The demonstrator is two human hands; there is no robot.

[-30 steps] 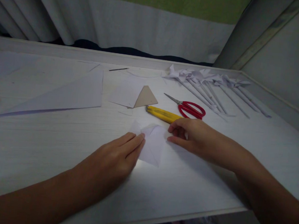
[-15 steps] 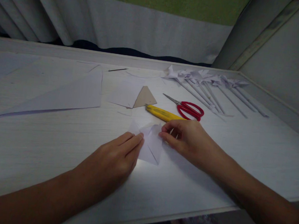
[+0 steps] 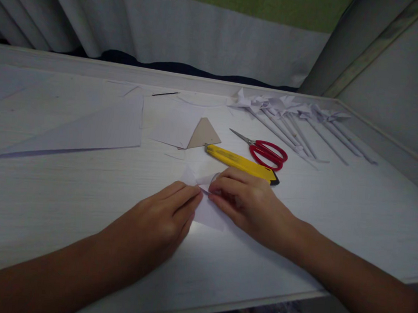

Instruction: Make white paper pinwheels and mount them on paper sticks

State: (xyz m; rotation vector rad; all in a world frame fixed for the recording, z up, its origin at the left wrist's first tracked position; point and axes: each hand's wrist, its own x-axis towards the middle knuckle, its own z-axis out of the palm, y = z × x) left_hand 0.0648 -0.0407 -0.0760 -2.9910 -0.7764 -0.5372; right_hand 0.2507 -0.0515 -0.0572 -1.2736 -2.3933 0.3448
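A small sheet of white paper (image 3: 209, 215), partly folded, lies on the white table between my hands. My left hand (image 3: 172, 209) grips its left side, fingertips pressed together at the paper's middle. My right hand (image 3: 245, 198) pinches a flap of the same paper, bent over toward the left fingertips; the flap is mostly hidden by the fingers. Just behind my right hand lies a yellow utility knife (image 3: 235, 161). Beyond it rest scissors (image 3: 269, 154) with red handles, blades pointing left.
Several paper pinwheel-like shapes on rolled paper sticks (image 3: 288, 114) lie at the back right. Left of centre are a large folded paper (image 3: 99, 128), a square sheet (image 3: 173, 127), a beige card piece (image 3: 204, 134) and a thin dark rod (image 3: 165, 93). The table's front edge (image 3: 219, 307) is near.
My right hand has moved left and slightly down with the paper's right flap, folding it toward my left fingertips. The knife's back end now shows. My left hand stays nearly in place.
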